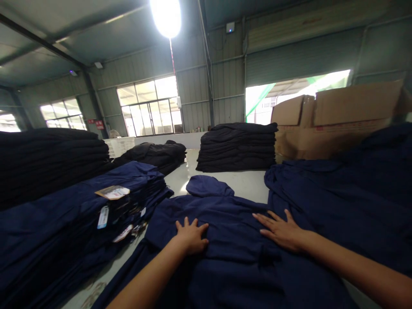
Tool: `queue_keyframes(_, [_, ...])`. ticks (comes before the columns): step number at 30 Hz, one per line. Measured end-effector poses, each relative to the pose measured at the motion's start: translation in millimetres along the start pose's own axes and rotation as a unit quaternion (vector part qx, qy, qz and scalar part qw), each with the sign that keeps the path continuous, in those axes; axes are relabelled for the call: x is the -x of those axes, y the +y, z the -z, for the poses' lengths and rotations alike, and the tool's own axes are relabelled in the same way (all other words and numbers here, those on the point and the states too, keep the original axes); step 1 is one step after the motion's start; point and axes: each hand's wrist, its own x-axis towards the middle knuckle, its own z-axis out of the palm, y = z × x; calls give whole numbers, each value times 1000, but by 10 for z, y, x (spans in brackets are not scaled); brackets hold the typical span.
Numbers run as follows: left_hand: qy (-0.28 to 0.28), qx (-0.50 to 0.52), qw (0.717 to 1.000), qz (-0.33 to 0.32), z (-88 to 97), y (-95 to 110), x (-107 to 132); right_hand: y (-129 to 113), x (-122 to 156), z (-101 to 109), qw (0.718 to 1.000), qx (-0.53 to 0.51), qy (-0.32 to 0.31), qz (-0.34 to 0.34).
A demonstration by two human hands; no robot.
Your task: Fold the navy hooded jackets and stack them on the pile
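A navy blue hooded jacket (225,262) lies spread over the table in front of me, its hood (209,186) pointing away. My left hand (192,237) presses flat on the upper left part of the cloth, fingers spread. Lying on the upper right part is my right hand (281,231), its fingers stretched out and apart. Neither hand grips anything. Close on the left is a pile of navy garments (64,223) with paper tags (114,192) on top. More navy garments (347,193) are heaped beside my right forearm.
Folded black garments (236,148) form a stack at the back of the pale table (180,178). Another tall black stack (48,159) stands at the far left, with a loose black pile (154,155) next to it. Large cardboard boxes (350,107) rise behind the right heap. A bright lamp (166,17) hangs overhead.
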Motion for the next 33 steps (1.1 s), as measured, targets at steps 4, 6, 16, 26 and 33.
queue_keyframes(4, [34,63,985,-155,93,618,-166,204,-168,-102,999,-27,30,-13])
queue_keyframes(6, [6,95,976,-197,52,895,-281,203,-182,-175,997,-39,67,-18])
queue_keyframes(16, [103,79,983,-126,-312,1177,-599,519,-133,-52,977,-150,125,82])
queue_keyframes(26, [139,81,980,-113,-352,1174,-699,197,122,247,984,-105,-62,131])
queue_keyframes(33, [159,169,944,-234,-190,1326,-486,311,124,404,960,-212,60,171])
